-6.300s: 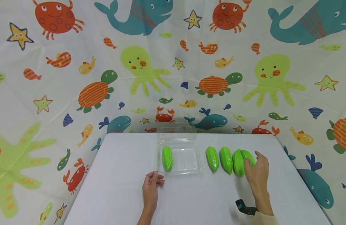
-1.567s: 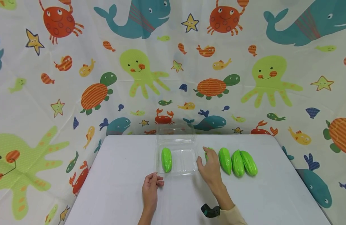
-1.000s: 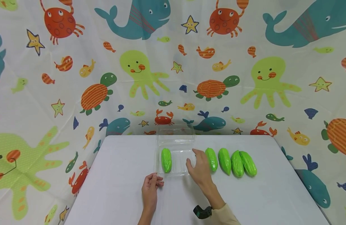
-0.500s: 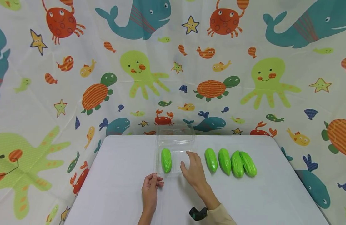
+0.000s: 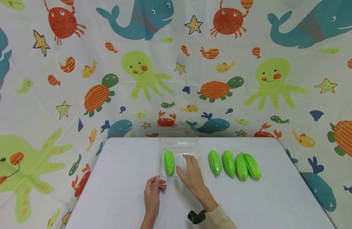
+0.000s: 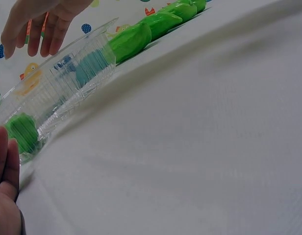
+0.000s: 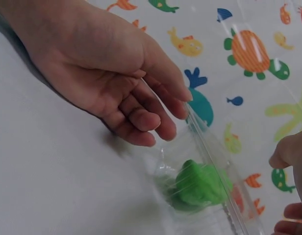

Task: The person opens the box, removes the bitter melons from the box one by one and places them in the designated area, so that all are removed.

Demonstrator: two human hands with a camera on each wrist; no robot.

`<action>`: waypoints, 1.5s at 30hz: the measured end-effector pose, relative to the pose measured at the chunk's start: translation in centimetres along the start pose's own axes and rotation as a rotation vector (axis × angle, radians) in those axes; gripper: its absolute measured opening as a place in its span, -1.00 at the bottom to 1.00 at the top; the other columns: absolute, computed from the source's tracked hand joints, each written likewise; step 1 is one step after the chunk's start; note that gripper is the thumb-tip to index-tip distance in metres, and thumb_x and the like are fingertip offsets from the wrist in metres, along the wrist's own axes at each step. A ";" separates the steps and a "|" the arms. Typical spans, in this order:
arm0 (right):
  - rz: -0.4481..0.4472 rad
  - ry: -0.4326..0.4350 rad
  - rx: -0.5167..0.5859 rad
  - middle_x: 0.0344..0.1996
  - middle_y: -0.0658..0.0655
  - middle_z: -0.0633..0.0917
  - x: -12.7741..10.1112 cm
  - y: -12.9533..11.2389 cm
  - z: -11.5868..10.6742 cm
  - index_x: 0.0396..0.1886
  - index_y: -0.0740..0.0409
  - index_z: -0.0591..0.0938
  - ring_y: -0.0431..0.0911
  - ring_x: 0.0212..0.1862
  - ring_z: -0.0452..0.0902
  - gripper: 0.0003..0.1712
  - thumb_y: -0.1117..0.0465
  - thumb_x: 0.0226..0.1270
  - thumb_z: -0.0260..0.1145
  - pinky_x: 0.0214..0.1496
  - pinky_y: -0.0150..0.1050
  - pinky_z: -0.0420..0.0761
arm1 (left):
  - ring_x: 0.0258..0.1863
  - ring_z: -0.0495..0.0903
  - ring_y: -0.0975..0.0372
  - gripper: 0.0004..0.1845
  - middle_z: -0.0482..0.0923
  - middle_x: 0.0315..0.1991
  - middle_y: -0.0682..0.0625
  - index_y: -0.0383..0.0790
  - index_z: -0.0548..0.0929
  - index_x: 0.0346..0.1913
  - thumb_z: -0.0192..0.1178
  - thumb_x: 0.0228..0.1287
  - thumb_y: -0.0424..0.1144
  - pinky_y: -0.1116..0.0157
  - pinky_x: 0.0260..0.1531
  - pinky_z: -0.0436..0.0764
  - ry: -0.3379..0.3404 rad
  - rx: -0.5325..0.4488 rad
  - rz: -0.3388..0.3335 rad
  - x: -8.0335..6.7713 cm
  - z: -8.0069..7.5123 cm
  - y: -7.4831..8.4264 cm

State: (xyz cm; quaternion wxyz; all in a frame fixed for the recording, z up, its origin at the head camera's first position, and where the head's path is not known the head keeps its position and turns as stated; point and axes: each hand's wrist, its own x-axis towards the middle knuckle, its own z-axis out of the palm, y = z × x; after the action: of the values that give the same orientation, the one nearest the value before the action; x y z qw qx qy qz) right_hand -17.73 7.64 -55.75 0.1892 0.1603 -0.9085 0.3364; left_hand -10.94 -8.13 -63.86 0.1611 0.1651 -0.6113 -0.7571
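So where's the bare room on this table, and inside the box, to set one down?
Inside the clear box, the part right of the lone gourd is free, though the right hand hovers over it. The table left of the left hand is bare. Crowded: the four gourds in a row.

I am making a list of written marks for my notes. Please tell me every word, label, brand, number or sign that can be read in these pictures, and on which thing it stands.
None: no readable text in any view.
The clear plastic clamshell box, the glossy green ridged toy vegetables, the white table and the black wrist device show no legible marks.
The sea-animal printed cloth backdrop has only pictures.
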 end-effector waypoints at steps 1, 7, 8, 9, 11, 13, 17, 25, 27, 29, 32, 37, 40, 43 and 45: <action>0.002 -0.007 -0.001 0.05 0.22 0.64 0.0 -0.1 0.1 0.18 0.29 0.55 0.06 0.10 0.57 -0.40 0.11 0.20 0.45 0.16 -0.08 0.66 | -0.45 0.69 0.29 -0.59 0.68 -0.34 -0.02 -0.47 0.48 0.09 0.08 0.54 -0.10 0.40 -0.29 0.73 0.001 -0.001 0.005 0.0 0.0 0.0; -0.016 -0.024 -0.009 0.05 0.24 0.64 -0.1 -0.4 0.7 0.18 0.30 0.54 0.07 0.10 0.57 -0.34 0.07 0.14 0.48 0.11 -0.06 0.67 | -0.44 0.70 0.27 -0.59 0.68 -0.34 -0.06 -0.48 0.48 0.09 0.07 0.55 -0.11 0.38 -0.28 0.74 0.003 -0.006 -0.003 -0.1 0.0 0.1; -0.017 -0.027 -0.009 0.05 0.24 0.64 -0.1 -0.4 0.8 0.18 0.30 0.54 0.07 0.10 0.57 -0.33 0.06 0.13 0.48 0.11 -0.06 0.67 | -0.44 0.70 0.27 -0.60 0.68 -0.33 -0.06 -0.46 0.48 0.09 0.07 0.55 -0.11 0.39 -0.28 0.74 0.004 -0.005 -0.009 -0.1 0.0 0.1; -0.015 -0.033 -0.008 0.05 0.24 0.63 -0.1 -0.5 0.9 0.19 0.30 0.54 0.08 0.10 0.57 -0.32 0.05 0.13 0.49 0.11 -0.06 0.68 | -0.44 0.70 0.27 -0.61 0.68 -0.33 -0.05 -0.45 0.49 0.09 0.07 0.55 -0.11 0.39 -0.28 0.74 0.006 -0.002 -0.013 0.0 0.0 0.1; -0.005 -0.047 -0.005 0.06 0.24 0.63 -0.1 -0.5 1.1 0.20 0.30 0.53 0.07 0.10 0.57 -0.31 0.04 0.12 0.48 0.12 -0.07 0.67 | -0.44 0.70 0.27 -0.62 0.68 -0.34 -0.05 -0.44 0.50 0.08 0.07 0.55 -0.11 0.38 -0.28 0.74 0.007 0.000 -0.012 0.0 0.0 0.1; 0.001 -0.057 0.002 0.06 0.23 0.62 0.0 -0.6 1.3 0.20 0.29 0.53 0.07 0.11 0.56 -0.30 0.03 0.13 0.48 0.14 -0.06 0.66 | -0.45 0.70 0.27 -0.62 0.69 -0.34 -0.05 -0.44 0.50 0.08 0.08 0.54 -0.12 0.38 -0.28 0.74 0.006 -0.010 -0.012 0.0 0.0 0.1; -0.002 -0.067 0.003 0.06 0.22 0.62 0.1 -0.8 1.8 0.20 0.28 0.53 0.07 0.12 0.55 -0.30 0.02 0.13 0.48 0.16 -0.07 0.65 | -0.45 0.69 0.27 -0.61 0.68 -0.33 -0.08 -0.48 0.48 0.08 0.08 0.54 -0.13 0.38 -0.27 0.74 -0.002 -0.023 0.000 -0.1 0.0 0.1; 0.001 -0.105 0.020 0.02 0.26 0.61 0.6 -1.3 3.0 0.20 0.32 0.51 0.09 0.08 0.55 -0.30 0.05 0.12 0.47 0.15 -0.06 0.64 | -0.45 0.69 0.28 -0.61 0.68 -0.31 -0.16 -0.48 0.48 0.08 0.08 0.55 -0.14 0.38 -0.26 0.73 -0.001 -0.023 -0.015 -0.2 -0.1 0.2; 0.021 -0.135 0.026 0.04 0.27 0.59 0.8 -1.4 3.1 0.23 0.33 0.49 0.10 0.10 0.54 -0.28 0.05 0.13 0.47 0.16 -0.04 0.63 | -0.45 0.68 0.28 -0.61 0.68 -0.31 -0.17 -0.48 0.48 0.09 0.08 0.55 -0.14 0.38 -0.27 0.73 0.001 -0.024 -0.022 -0.2 0.0 0.2; 0.040 -0.164 0.016 0.06 0.27 0.58 1.0 -1.5 3.3 0.26 0.33 0.47 0.09 0.10 0.53 -0.25 0.04 0.14 0.47 0.15 -0.05 0.63 | -0.45 0.68 0.28 -0.61 0.67 -0.30 -0.19 -0.48 0.48 0.09 0.08 0.55 -0.14 0.38 -0.28 0.73 -0.001 -0.026 -0.026 -0.2 0.0 0.2; 0.055 -0.190 0.012 0.07 0.27 0.56 1.4 -1.6 3.5 0.28 0.32 0.45 0.07 0.06 0.52 -0.22 0.05 0.12 0.47 0.08 -0.06 0.63 | -0.45 0.68 0.28 -0.59 0.67 -0.27 -0.25 -0.49 0.47 0.10 0.08 0.55 -0.13 0.38 -0.28 0.73 -0.004 -0.029 -0.028 -0.2 0.0 0.2; 0.075 -0.217 -0.003 0.04 0.25 0.55 1.9 -1.7 3.9 0.26 0.29 0.46 -0.01 -0.06 0.48 -0.23 0.06 0.08 0.48 -0.10 -0.17 0.61 | -0.44 0.68 0.27 -0.59 0.67 -0.27 -0.23 -0.48 0.47 0.10 0.09 0.54 -0.11 0.38 -0.27 0.74 -0.009 -0.034 -0.031 -0.1 0.1 0.2; 0.088 -0.229 -0.013 0.02 0.24 0.55 2.2 -1.8 4.3 0.25 0.28 0.47 -0.02 -0.09 0.47 -0.26 0.07 0.09 0.47 -0.14 -0.20 0.59 | -0.45 0.69 0.26 -0.59 0.68 -0.30 -0.17 -0.48 0.48 0.09 0.08 0.54 -0.12 0.37 -0.28 0.74 -0.010 -0.030 -0.023 -0.1 0.1 0.1; 0.094 -0.240 -0.023 0.01 0.24 0.54 2.4 -1.8 4.7 0.25 0.27 0.47 -0.03 -0.11 0.47 -0.26 0.07 0.10 0.47 -0.15 -0.20 0.59 | -0.45 0.69 0.27 -0.61 0.68 -0.31 -0.13 -0.48 0.48 0.09 0.08 0.55 -0.13 0.37 -0.28 0.74 -0.009 -0.026 -0.021 0.0 0.1 0.1; 0.095 -0.246 -0.028 0.00 0.25 0.54 2.5 -1.8 5.0 0.25 0.28 0.46 -0.02 -0.13 0.47 -0.26 0.07 0.11 0.46 -0.16 -0.21 0.59 | -0.45 0.69 0.27 -0.61 0.68 -0.32 -0.12 -0.48 0.48 0.09 0.07 0.55 -0.14 0.37 -0.28 0.74 -0.009 -0.025 -0.019 0.0 0.1 0.1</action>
State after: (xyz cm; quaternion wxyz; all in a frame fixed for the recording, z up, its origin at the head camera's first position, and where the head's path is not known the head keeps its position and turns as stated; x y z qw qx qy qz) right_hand -20.29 2.56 -57.15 0.0623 0.1543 -0.9360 0.3103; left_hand -10.96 -8.07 -63.78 0.1535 0.1654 -0.6007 -0.7670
